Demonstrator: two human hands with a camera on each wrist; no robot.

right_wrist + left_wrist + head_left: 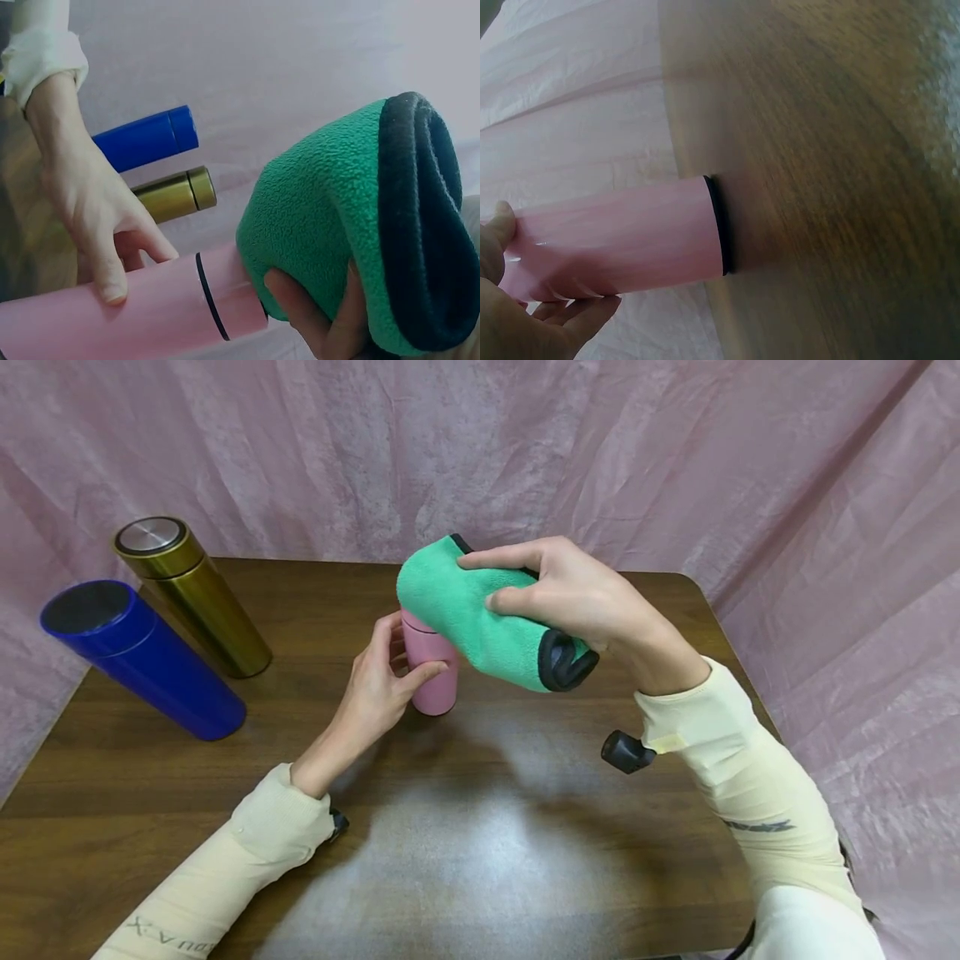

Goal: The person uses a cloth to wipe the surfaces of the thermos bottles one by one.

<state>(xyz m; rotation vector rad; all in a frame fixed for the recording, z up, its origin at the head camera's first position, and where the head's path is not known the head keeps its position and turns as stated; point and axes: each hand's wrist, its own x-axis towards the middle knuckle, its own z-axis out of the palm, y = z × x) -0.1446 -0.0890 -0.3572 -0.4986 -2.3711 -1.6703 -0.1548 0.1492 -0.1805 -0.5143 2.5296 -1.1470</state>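
Note:
A pink thermos bottle (435, 691) is upright, its black-rimmed base at the wooden tabletop. My left hand (372, 683) grips it from the left, thumb across the front and fingers curled round the far side. In the left wrist view the lower body of the pink bottle (630, 244) is bare below the fingers. Over the bottle's top lies a folded green cloth (476, 618) with black edging. My right hand (573, 589) holds this cloth between thumb and fingers. The cloth hides the top of the lid; the lid's side shows in the right wrist view.
To the left on the wooden table (480, 860) stand a blue thermos bottle (161, 672) and, behind it, a gold one (213, 618) with a silver-topped lid. Pink curtain fabric (360, 460) hangs behind the table and along its right side.

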